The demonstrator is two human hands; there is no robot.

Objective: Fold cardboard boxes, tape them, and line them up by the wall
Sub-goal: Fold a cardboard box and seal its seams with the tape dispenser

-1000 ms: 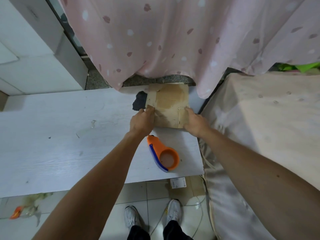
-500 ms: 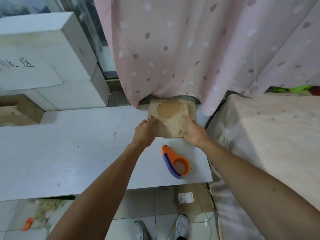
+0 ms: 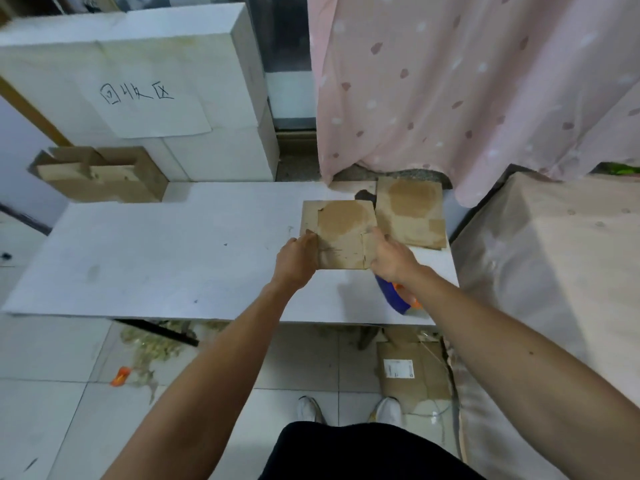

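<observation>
A flat, stained cardboard box blank [image 3: 341, 233] is held just above the white table [image 3: 173, 258]. My left hand [image 3: 298, 259] grips its near left edge and my right hand [image 3: 389, 258] grips its near right edge. More flat cardboard [image 3: 410, 211] of the same kind lies on the table's far right corner, beside the held one. An orange and blue tape dispenser [image 3: 398, 299] lies on the table under my right wrist, mostly hidden by it.
Folded brown boxes [image 3: 100, 174] stand at the table's far left, in front of stacked white boxes [image 3: 156, 81]. A pink dotted curtain [image 3: 467, 91] hangs behind. A cloth-covered surface [image 3: 554, 271] borders the table's right. Cardboard [image 3: 412, 372] and scraps lie on the tiled floor.
Both hands have lifted the top cardboard blank off the stack and drawn it left and toward me. The view has pulled back, uncovering the boxes at the left.
</observation>
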